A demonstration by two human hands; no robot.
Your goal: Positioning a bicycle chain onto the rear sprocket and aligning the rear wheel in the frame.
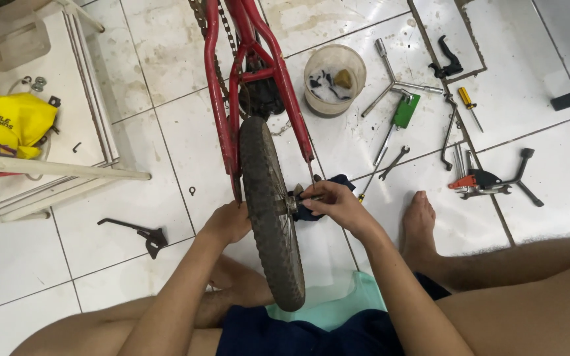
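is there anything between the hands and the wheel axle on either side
Nothing visible does. The right hand is already at the axle end beside the red frame, fingers on a small part with a dark cloth behind. The left hand rests against the other side of the wheel, which hides its fingertips.

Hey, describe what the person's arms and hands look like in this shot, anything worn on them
Both arms are bare from the frame edge to the fingertips: no sleeves, gloves, watch or bands show. The left hand and right hand carry no visible rings. Forearms are slim and uncovered. The only clothing in view is dark blue shorts at the lap.
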